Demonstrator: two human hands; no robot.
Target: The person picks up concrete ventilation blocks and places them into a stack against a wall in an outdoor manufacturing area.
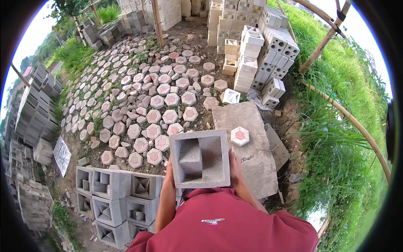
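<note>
A square grey concrete ventilation block (199, 136) is held up in front of my body. Its open face is turned upward, showing a deep recess with a smaller block-like form inside. My left hand (169, 170) is closed against its left side. On the opposite side my right hand (235, 168) presses flat along the wall, thumb near the upper edge; the block hides most fingers of both hands. Just beyond the right hand, a hexagonal paver (240, 136) with a reddish centre lies on a concrete slab (256, 164).
Stacked ventilation blocks (110, 189) stand at lower left. Hexagonal pavers (153, 131) and rubble cover the ground ahead. Tall block stacks (247, 63) rise at back right, a small white block (231, 96) at their foot. Grass and a curved bamboo pole (348, 115) border the right.
</note>
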